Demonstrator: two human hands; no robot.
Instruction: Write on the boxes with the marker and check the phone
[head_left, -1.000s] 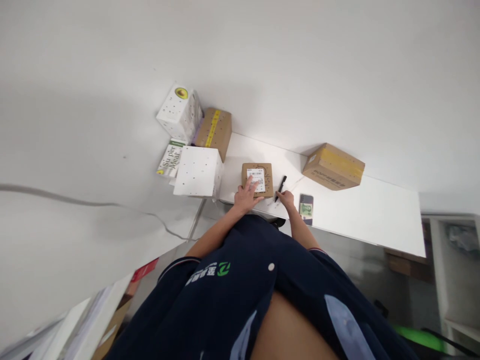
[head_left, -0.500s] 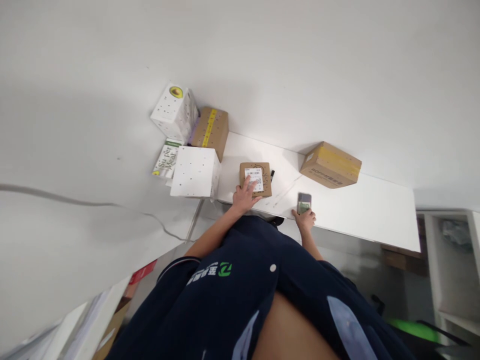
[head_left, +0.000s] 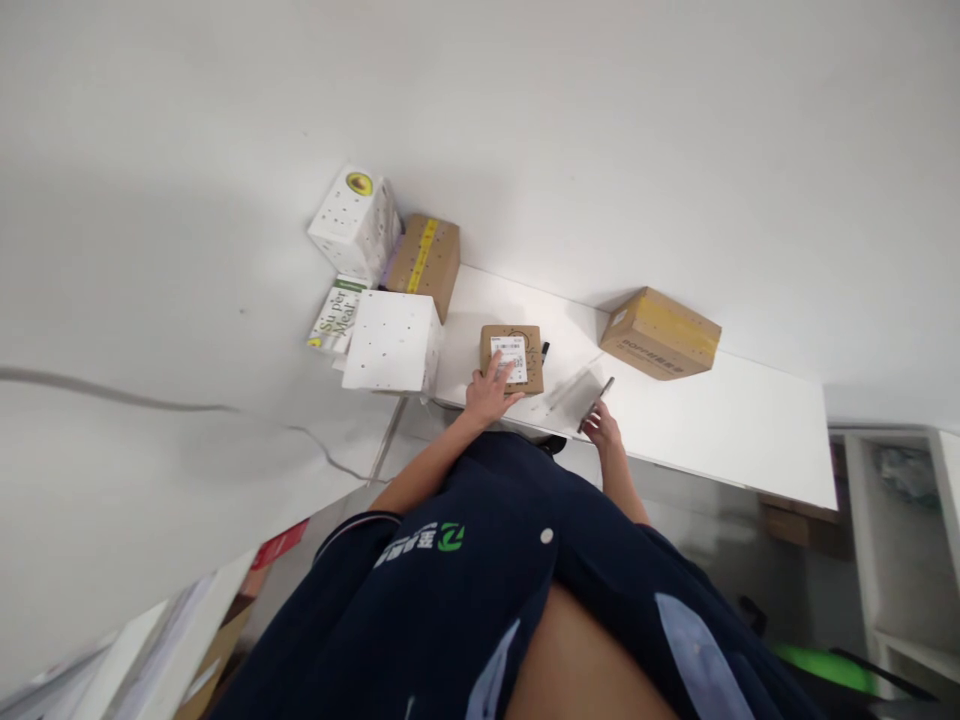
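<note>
A small brown cardboard box (head_left: 533, 372) with a white shipping label (head_left: 517, 347) lies on the white table. My left hand (head_left: 487, 398) rests on its near left part, fingers spread and lying on the label, the thumb by the near edge. To the right, my right hand (head_left: 602, 427) is closed around a phone (head_left: 606, 386). The phone is tipped up on edge, so only its thin side shows, just over the table's near edge. A black marker-like object (head_left: 545, 351) touches or lies close to the small box's right side; part of it is hidden.
A larger brown carton (head_left: 660, 335) stands against the wall at the right. Left on the white table (head_left: 750, 420) are a white box (head_left: 390, 340), a taped brown carton (head_left: 439, 255), a box with an avocado picture (head_left: 349, 215) and a Super Meal pack (head_left: 335, 318). A cable (head_left: 150, 400) runs along the left wall.
My right hand has turned the phone from lying with its broad face visible to standing edge-on, tilted and slightly further left. My left hand has stayed on the small box.
</note>
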